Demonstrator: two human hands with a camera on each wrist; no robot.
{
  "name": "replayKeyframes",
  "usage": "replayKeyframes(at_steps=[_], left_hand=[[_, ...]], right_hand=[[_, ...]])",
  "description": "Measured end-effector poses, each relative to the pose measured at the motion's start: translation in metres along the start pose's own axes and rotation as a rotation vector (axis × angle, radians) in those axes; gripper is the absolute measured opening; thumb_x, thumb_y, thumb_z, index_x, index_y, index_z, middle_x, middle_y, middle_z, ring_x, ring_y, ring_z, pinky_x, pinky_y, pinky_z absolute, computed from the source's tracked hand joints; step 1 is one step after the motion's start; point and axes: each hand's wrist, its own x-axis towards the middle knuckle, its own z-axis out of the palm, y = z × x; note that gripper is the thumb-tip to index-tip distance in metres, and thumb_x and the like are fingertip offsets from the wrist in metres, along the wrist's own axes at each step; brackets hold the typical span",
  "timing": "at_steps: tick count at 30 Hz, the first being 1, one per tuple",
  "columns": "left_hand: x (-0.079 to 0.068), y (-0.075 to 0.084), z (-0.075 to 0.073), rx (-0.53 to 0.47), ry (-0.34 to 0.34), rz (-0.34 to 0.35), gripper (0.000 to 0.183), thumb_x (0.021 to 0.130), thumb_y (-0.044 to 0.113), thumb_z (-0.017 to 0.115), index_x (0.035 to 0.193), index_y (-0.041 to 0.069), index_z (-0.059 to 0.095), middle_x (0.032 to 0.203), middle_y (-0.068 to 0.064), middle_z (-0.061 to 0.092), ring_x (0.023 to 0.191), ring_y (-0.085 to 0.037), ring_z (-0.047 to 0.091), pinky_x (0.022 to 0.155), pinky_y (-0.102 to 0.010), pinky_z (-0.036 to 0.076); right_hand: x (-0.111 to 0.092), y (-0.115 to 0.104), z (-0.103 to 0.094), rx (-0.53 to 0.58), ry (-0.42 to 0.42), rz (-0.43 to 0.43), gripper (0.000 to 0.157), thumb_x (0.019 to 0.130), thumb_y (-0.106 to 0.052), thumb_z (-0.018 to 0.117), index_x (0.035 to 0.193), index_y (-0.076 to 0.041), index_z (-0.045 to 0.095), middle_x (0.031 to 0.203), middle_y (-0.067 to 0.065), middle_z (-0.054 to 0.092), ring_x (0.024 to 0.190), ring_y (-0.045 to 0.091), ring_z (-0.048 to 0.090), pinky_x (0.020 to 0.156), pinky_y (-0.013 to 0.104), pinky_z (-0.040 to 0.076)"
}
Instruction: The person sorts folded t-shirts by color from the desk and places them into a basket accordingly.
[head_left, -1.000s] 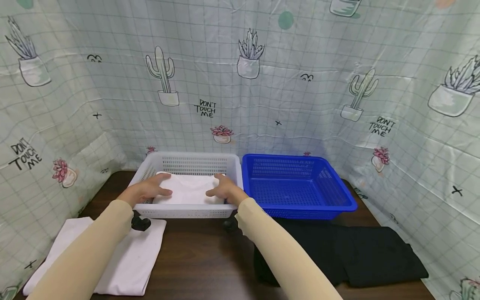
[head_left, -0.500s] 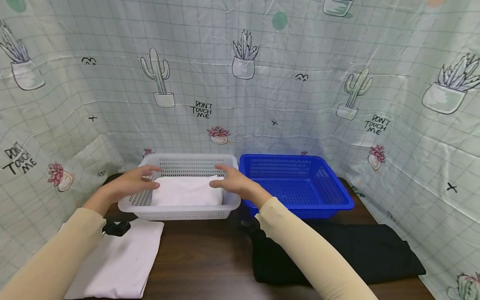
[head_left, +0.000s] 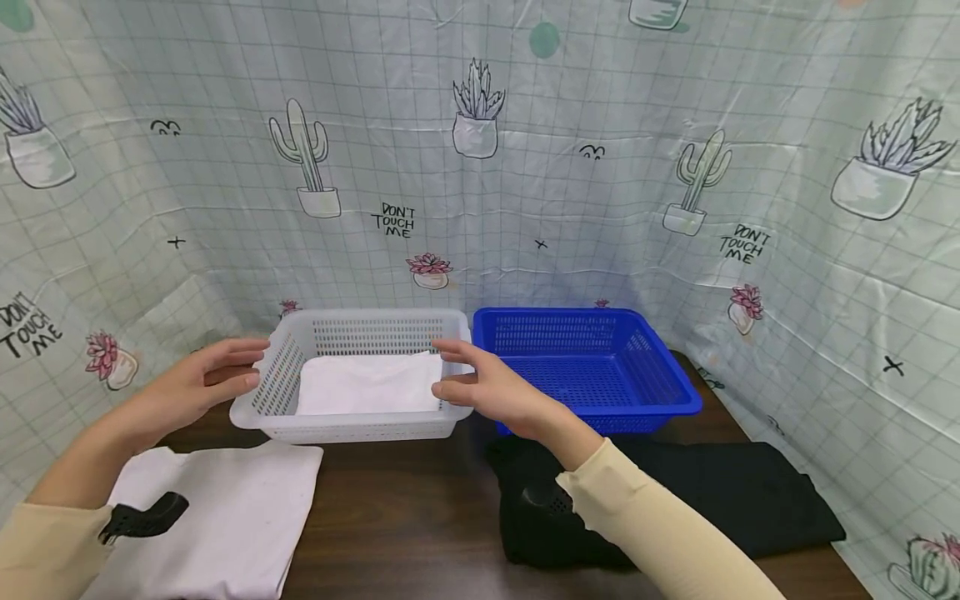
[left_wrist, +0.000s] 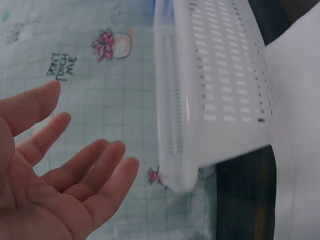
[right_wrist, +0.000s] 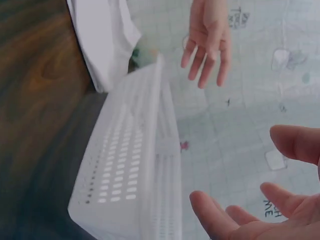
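— Nearest the camera, what is lying on the table (head_left: 397,517)?

— A folded white cloth (head_left: 232,517) is lying at the front left, and a folded black cloth (head_left: 712,500) is lying at the front right. The right sleeve (head_left: 660,533) is crossing over the black one.

— And the hands?

— The left hand (head_left: 191,387) is hovering just beside the left wall of the white basket (head_left: 360,425), fingers spread and relaxed, holding nothing. The left wrist view is showing the palm facing that wall with a gap between them. The right hand (head_left: 491,387) is hovering at the basket's right rim, fingers straight and apart, also gripping nothing; whether a fingertip is brushing the rim I cannot tell.

— Where is the basket sitting?

— It is sitting on the table between the two hands, with a folded white garment (head_left: 367,383) lying inside it.

— Further back?

— A blue basket (head_left: 600,400) is standing just beside it on the right, and a cactus-print curtain (head_left: 480,167) is hanging behind both.
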Motion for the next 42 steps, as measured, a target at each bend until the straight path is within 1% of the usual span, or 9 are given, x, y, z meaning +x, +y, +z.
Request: replayKeyframes(at_steps=[3,16,21,26,31,33,37,39,42], left_hand=[[-0.016,-0.008,-0.003,0.030,0.029,0.007,0.056,0.112,0.023,0.059,0.161,0.006,0.039,0.155,-0.017,0.048,0.118,0.017,0.050,0.088,-0.012,0.049],[-0.065,-0.051,-0.004,0.167,0.078,-0.036,0.057,0.109,0.025,0.064,0.159,0.006,0.042,0.135,0.040,0.042,0.116,0.025,0.044,0.081,-0.015,0.051],[-0.080,-0.070,-0.003,0.190,0.106,-0.049,0.058,0.106,0.022,0.069,0.155,0.005,0.045,0.136,0.036,0.044,0.113,0.026,0.042,0.078,-0.017,0.052],[-0.089,-0.085,-0.003,0.248,0.107,-0.085,0.065,0.103,0.023,0.074,0.155,0.000,0.043,0.147,-0.004,0.055,0.108,0.029,0.036,0.077,-0.013,0.047],[-0.099,-0.104,-0.003,0.284,0.129,-0.050,0.065,0.095,0.016,0.081,0.153,0.014,0.050,0.135,0.032,0.050,0.106,0.029,0.032,0.080,-0.027,0.053],[-0.104,-0.111,-0.002,0.277,0.150,-0.013,0.068,0.092,0.009,0.082,0.151,0.024,0.052,0.128,0.048,0.037,0.112,0.020,0.039,0.085,-0.047,0.054],[-0.112,-0.125,0.003,0.268,0.170,0.002,0.080,0.089,0.003,0.083,0.151,0.040,0.048,0.128,0.052,0.028,0.121,-0.008,0.052,0.098,-0.030,0.044],[-0.115,-0.133,0.004,0.226,0.141,-0.033,0.083,0.091,0.004,0.082,0.155,0.040,0.044,0.139,0.037,0.040,0.130,-0.029,0.051,0.097,-0.009,0.032],[-0.116,-0.139,0.006,0.155,0.078,-0.124,0.083,0.094,0.008,0.079,0.163,0.018,0.034,0.160,-0.013,0.039,0.132,-0.074,0.028,0.101,0.004,0.012]], right_hand=[[-0.011,0.005,0.002,0.054,-0.003,-0.018,0.069,0.104,-0.022,0.070,0.165,-0.023,0.038,0.169,0.012,0.034,0.143,0.031,0.055,0.112,0.048,0.050],[-0.038,0.039,0.029,0.233,-0.025,-0.018,0.064,0.103,-0.016,0.071,0.161,-0.016,0.044,0.163,0.015,0.043,0.129,0.030,0.065,0.107,0.043,0.054],[-0.040,0.049,0.040,0.251,-0.028,-0.016,0.062,0.103,-0.015,0.071,0.159,-0.015,0.045,0.162,0.018,0.043,0.127,0.028,0.066,0.107,0.044,0.055],[-0.039,0.056,0.051,0.282,-0.037,-0.020,0.062,0.102,-0.012,0.071,0.158,-0.012,0.045,0.161,0.018,0.045,0.131,0.032,0.063,0.106,0.043,0.055],[-0.035,0.061,0.066,0.329,-0.044,0.005,0.062,0.101,-0.008,0.071,0.157,-0.011,0.046,0.161,0.017,0.045,0.132,0.037,0.062,0.104,0.045,0.056],[-0.033,0.063,0.073,0.342,-0.041,0.019,0.061,0.101,-0.007,0.071,0.157,-0.012,0.047,0.160,0.018,0.045,0.131,0.038,0.063,0.103,0.046,0.057],[-0.026,0.068,0.085,0.371,-0.036,0.047,0.060,0.100,-0.006,0.071,0.155,-0.013,0.049,0.159,0.019,0.045,0.129,0.039,0.064,0.100,0.046,0.059],[-0.023,0.070,0.091,0.389,-0.037,0.060,0.059,0.099,-0.005,0.071,0.154,-0.013,0.049,0.159,0.020,0.044,0.127,0.039,0.064,0.099,0.047,0.059],[-0.018,0.071,0.101,0.415,-0.042,0.074,0.061,0.098,-0.003,0.071,0.154,-0.011,0.048,0.158,0.022,0.042,0.121,0.036,0.066,0.096,0.049,0.060]])
